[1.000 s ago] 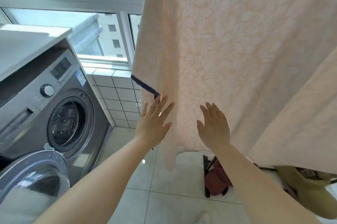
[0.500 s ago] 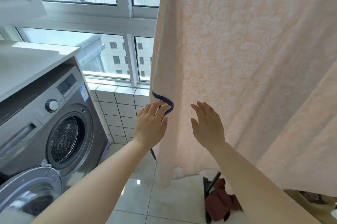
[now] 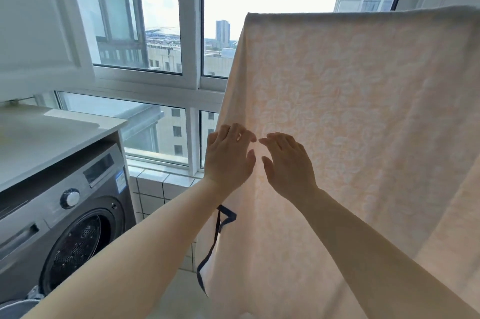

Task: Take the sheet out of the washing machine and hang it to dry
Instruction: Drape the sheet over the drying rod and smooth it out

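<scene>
Bright daylight is let in through a white-framed window (image 3: 192,79) — tall buildings are seen outside. Below the sill, the wall (image 3: 150,191) is faced with white tiles.

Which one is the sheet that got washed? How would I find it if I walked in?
Look to the big window; the washing machine stands at its left. To the right hangs the sheet, draped from its top fold down toward the floor, with both hands spread against it. It is the only pale peach cloth, printed with white leaves and edged in dark blue trim.
</scene>
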